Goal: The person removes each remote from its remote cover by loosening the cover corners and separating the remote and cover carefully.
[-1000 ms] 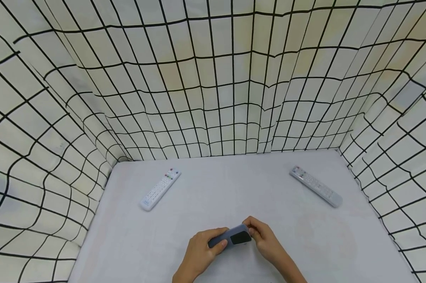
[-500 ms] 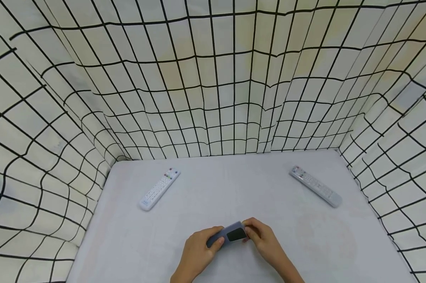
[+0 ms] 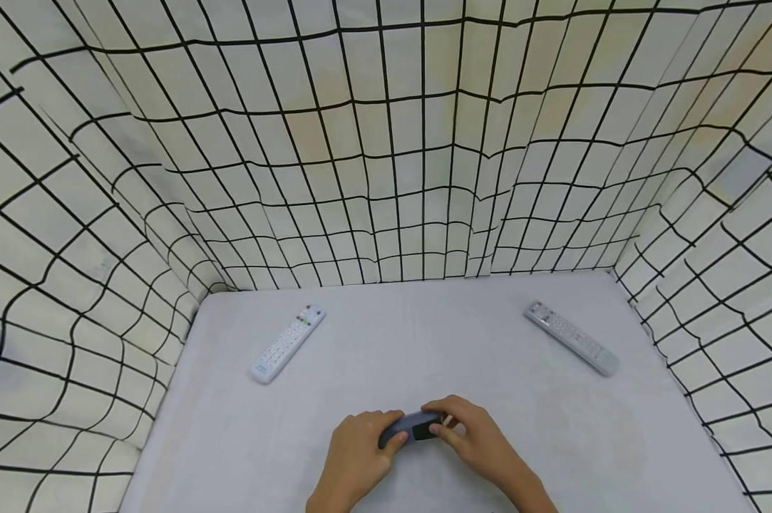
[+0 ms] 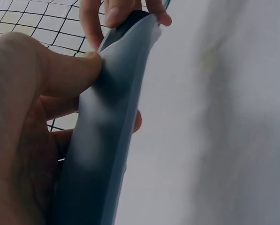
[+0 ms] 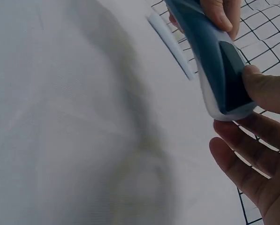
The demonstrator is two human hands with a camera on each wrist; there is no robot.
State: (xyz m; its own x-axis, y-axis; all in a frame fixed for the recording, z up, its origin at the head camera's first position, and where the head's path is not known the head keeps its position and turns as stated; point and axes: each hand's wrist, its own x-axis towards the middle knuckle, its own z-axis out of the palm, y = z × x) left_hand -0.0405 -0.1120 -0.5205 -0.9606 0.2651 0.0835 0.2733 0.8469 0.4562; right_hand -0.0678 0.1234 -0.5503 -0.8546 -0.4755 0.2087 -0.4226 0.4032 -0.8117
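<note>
A slim blue remote control (image 3: 403,429) with a black panel at one end is held up near the front of the table. My left hand (image 3: 358,454) grips its other end, the thumb lying along the near face in the left wrist view. The right hand (image 3: 472,436) pinches the black-panel end; its thumb presses on the panel (image 5: 233,77) and its fingers reach behind and under the tip. A pale translucent layer (image 5: 215,110) shows along the edge and end of the remote in the right wrist view. The face turned away from the head camera is hidden.
A white remote control (image 3: 288,343) lies slanted at the left of the white-covered table (image 3: 424,342). On the right lies a grey remote control (image 3: 572,338). White curtains (image 3: 398,142) with a black grid enclose the back and both sides.
My right hand has shifted from the tip's edge onto the end, its thumb now over the black panel. The blue remote control has tipped slightly; the left hand keeps its grip.
</note>
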